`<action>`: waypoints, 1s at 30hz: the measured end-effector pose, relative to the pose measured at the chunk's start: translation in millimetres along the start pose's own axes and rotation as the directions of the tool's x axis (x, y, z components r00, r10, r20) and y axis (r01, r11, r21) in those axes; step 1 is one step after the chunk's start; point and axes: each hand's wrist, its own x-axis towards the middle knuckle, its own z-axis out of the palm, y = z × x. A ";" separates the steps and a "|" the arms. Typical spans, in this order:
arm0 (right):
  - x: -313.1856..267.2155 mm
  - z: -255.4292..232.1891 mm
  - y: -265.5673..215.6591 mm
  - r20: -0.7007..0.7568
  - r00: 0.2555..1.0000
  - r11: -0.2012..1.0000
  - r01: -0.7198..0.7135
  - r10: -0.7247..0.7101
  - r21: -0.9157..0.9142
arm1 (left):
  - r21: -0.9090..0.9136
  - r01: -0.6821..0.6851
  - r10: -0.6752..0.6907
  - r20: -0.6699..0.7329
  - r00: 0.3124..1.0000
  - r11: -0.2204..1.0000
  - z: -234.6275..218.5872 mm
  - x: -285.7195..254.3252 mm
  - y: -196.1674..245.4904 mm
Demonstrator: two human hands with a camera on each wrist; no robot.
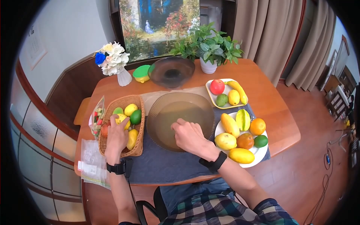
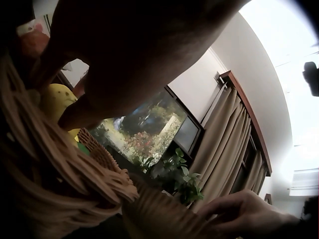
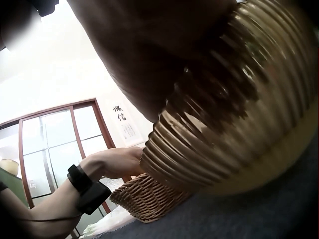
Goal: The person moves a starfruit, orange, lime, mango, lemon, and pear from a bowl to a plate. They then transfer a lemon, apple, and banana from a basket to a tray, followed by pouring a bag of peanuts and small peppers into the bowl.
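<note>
My left hand point(image 1: 117, 135) reaches into a wicker basket point(image 1: 140, 144), its thumb and fingers around a speckled yellow fruit point(image 1: 120, 120). The left wrist view shows that yellow fruit point(image 2: 61, 99) between thumb and fingers. Around it in the basket lie a red fruit point(image 1: 105, 129), a lemon point(image 1: 131, 109), a green fruit point(image 1: 135, 117) and a long yellow fruit point(image 1: 132, 139). My right hand point(image 1: 190, 137) is over a large ribbed glass bowl point(image 1: 210, 108), fingers bent and pointing down; I cannot tell whether they hold anything.
Right of the bowl, a white plate point(image 1: 258, 157) and a square tray point(image 1: 212, 98) carry several fruits. A dark glass dish point(image 1: 171, 71), a green-and-yellow container point(image 1: 141, 73), a flower vase point(image 1: 124, 78) and a potted plant point(image 1: 208, 65) stand behind. Plastic bags point(image 1: 93, 161) lie at the left edge.
</note>
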 end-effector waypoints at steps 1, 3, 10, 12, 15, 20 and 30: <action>-0.8 -0.5 -0.1 -0.001 1.000 1.000 -0.006 0.006 0.003 | -0.013 0.022 -0.022 0.010 1.000 1.000 -2.0 1.8 3.3; -3.2 -2.2 -1.3 -0.003 1.000 1.000 -0.012 0.012 0.017 | -0.022 0.040 -0.040 0.026 0.999 0.999 -2.1 4.8 8.8; -6.0 -1.1 -1.2 -0.026 1.000 0.998 -0.010 0.011 0.055 | -0.039 -0.106 0.108 0.037 0.993 0.994 16.1 16.6 -1.5; -6.4 -2.0 -1.9 -0.019 0.999 0.998 -0.032 0.033 0.050 | -0.016 -0.103 0.104 0.058 0.993 0.995 12.5 15.4 -1.1; -6.3 2.2 1.8 -0.060 0.997 0.995 -0.040 0.045 0.089 | -0.166 0.082 -0.075 0.047 0.996 0.983 -13.7 6.3 25.8; -6.3 -3.8 -2.3 -0.054 0.990 0.985 -0.120 0.127 0.120 | -0.167 -0.041 -0.010 -0.296 0.955 0.985 -50.8 -10.5 64.9; -1.9 -17.1 3.0 -0.002 0.969 0.967 -0.245 0.246 0.073 | -0.640 -0.223 0.235 -0.067 0.970 0.735 5.7 -15.0 169.8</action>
